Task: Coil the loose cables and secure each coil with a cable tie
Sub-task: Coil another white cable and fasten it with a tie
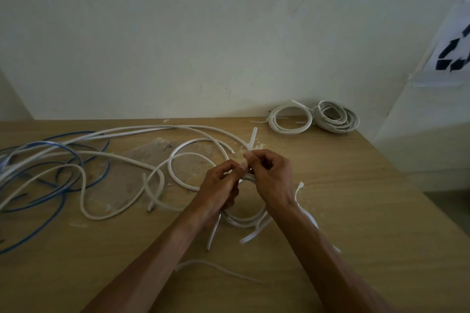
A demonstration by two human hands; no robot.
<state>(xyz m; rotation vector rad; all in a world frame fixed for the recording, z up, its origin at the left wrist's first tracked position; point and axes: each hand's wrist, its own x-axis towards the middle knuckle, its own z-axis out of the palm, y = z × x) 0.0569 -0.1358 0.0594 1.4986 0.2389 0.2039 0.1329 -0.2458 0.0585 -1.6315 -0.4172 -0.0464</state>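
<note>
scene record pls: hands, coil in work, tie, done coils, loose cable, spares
left hand: grips the coil at its far side
right hand: pinches the cable tie at the coil
cable tie: tail sticks up past the fingers; cannot tell if cinched
finished coils: two, white, far right of the table, by the wall
loose white cables: sprawled left and centre, uncoiled
blue cable: tangled at left, uncoiled
spare tie: on the table right of the right wrist
</note>
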